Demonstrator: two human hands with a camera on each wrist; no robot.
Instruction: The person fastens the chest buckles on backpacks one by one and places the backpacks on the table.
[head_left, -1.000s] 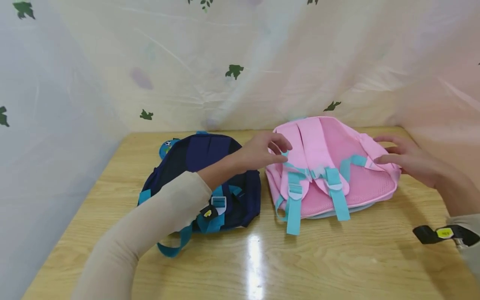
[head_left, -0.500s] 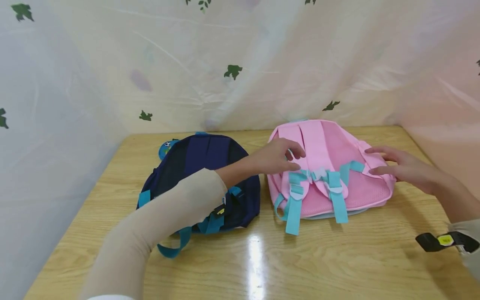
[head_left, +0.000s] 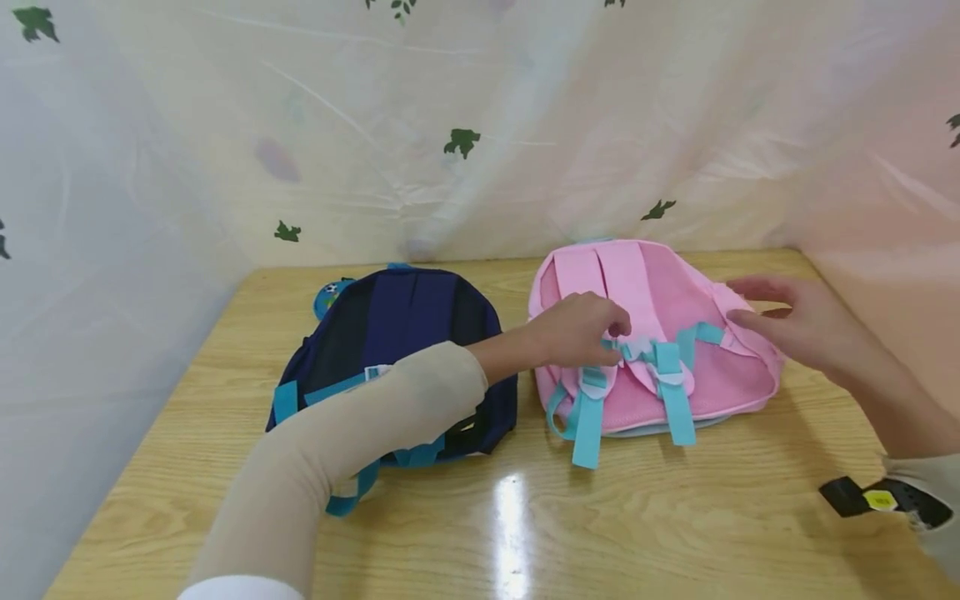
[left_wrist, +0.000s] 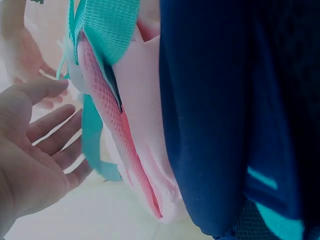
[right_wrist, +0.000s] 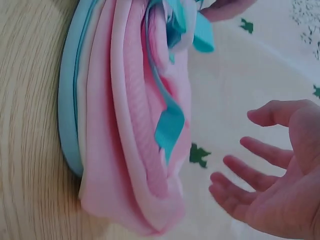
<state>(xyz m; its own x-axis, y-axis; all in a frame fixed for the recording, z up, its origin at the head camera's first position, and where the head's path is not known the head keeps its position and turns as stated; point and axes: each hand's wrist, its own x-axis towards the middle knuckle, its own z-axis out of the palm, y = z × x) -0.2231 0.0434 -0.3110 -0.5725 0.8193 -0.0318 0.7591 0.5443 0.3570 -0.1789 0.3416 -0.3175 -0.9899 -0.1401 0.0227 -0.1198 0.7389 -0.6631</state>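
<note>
A pink backpack [head_left: 678, 292] lies on the table with its padded back and shoulder straps facing up. Teal webbing [head_left: 588, 429] hangs from the straps, and a small buckle joins them across the middle. My left hand [head_left: 576, 331] is over that buckle, its thumb close to the webbing. In the left wrist view this hand's fingers [left_wrist: 57, 135] are spread and relaxed. Beside the pack's right side is my right hand [head_left: 802, 325], loosely curved around its edge in the head view. The right wrist view shows these fingers [right_wrist: 250, 175] apart from the pink fabric, holding nothing.
A navy backpack [head_left: 412, 304] with blue straps lies to the left, partly behind my left sleeve [head_left: 360, 433]. A round blue tag [head_left: 327, 298] sticks out at its upper left. Patterned white cloth [head_left: 337, 142] hangs behind the wooden table [head_left: 600, 525].
My left hand has moved right and slightly down, onto the middle of the pink backpack's straps. My right hand stays near the backpack's right edge, shifted slightly left. The pink backpack has settled lower.
</note>
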